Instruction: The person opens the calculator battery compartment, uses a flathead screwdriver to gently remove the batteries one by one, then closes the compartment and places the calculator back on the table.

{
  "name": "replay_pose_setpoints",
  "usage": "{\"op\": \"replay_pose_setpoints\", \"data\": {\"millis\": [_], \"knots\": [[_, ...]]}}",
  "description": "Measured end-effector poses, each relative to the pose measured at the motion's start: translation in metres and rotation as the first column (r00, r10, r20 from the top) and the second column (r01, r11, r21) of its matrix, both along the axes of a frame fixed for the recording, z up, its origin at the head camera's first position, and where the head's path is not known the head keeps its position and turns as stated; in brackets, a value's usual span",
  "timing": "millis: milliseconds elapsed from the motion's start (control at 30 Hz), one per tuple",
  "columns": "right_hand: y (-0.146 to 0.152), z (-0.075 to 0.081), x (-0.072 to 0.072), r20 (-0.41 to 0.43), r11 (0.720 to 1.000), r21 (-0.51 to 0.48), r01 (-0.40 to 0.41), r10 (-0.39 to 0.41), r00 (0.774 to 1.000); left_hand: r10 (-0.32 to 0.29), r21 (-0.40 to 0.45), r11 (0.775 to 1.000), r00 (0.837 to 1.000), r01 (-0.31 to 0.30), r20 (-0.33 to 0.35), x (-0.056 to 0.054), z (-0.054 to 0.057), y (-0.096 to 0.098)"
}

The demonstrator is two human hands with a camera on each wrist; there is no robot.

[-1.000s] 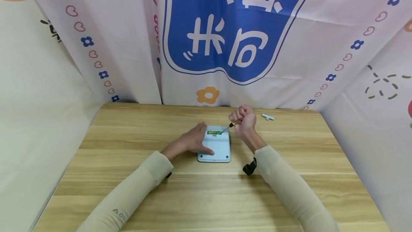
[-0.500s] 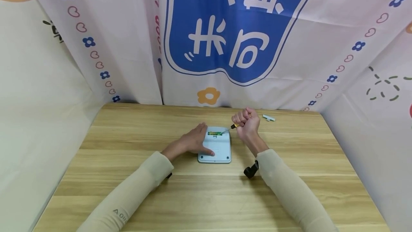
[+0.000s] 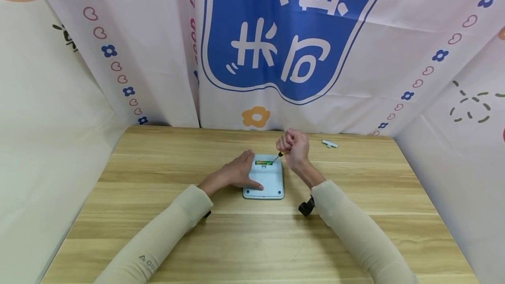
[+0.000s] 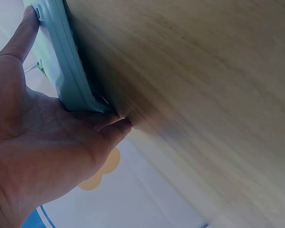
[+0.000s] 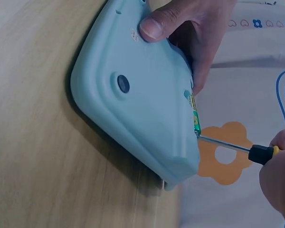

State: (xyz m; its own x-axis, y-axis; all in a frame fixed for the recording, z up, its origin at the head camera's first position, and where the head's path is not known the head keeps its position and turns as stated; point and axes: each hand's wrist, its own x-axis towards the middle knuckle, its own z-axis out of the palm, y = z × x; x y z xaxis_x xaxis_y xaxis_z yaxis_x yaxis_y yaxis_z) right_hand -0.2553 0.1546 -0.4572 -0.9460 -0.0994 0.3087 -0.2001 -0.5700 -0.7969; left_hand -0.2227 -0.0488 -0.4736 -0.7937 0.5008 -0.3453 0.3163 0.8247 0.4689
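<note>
Right hand (image 3: 294,147) shifted leftward, gripping screwdriver (image 5: 261,155); left hand (image 3: 238,172) spread on device (image 3: 268,182), battery (image 3: 263,162) in its compartment (image 3: 264,166).

In the head view, the blue panel (image 3: 289,23) at 12 o'clock bears white 未 and 可; at 11, red "OOD" marks the cloth backdrop (image 3: 165,56); at 7, the left sleeve (image 3: 158,233) shows partial lettering starting "A".

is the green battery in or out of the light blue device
In: the green battery lies recessed in the light blue device, with the screwdriver tip at one end. Cannot tell whether it is fully seated.
</note>
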Motion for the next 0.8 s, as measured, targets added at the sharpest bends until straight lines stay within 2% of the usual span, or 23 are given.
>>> {"op": "replay_pose_setpoints", "data": {"millis": [133, 233, 367, 500, 633, 800], "knots": [[-0.006, 0.001, 0.001, -0.05, 1.0, 0.03, -0.004, 0.005, 0.999, 0.001, -0.008, 1.0, 1.0, -0.001, -0.01, -0.001, -0.001, 0.001], [-0.006, 0.0, 0.001, -0.041, 1.0, 0.025, 0.012, -0.011, 0.999, 0.002, -0.005, 1.0, 1.0, -0.002, -0.01, 0.0, 0.0, 0.001], [-0.002, -0.002, 0.0, 0.036, 0.997, -0.041, 0.06, -0.058, 0.998, -0.001, -0.004, 1.0, 1.0, 0.0, -0.007, 0.0, 0.0, 0.001], [0.003, -0.004, -0.002, 0.143, 0.986, -0.125, 0.11, -0.092, 0.986, 0.007, -0.004, 1.0, 1.0, -0.007, 0.002, 0.0, 0.0, 0.001], [0.009, -0.009, -0.003, 0.23, 0.964, -0.211, 0.165, -0.115, 0.966, 0.017, -0.012, 1.0, 1.0, -0.017, 0.015, 0.001, 0.002, 0.001], [0.016, -0.014, -0.004, 0.281, 0.933, -0.291, 0.21, -0.127, 0.951, 0.016, -0.022, 1.0, 1.0, -0.015, 0.011, 0.001, 0.002, 0.002]]}}
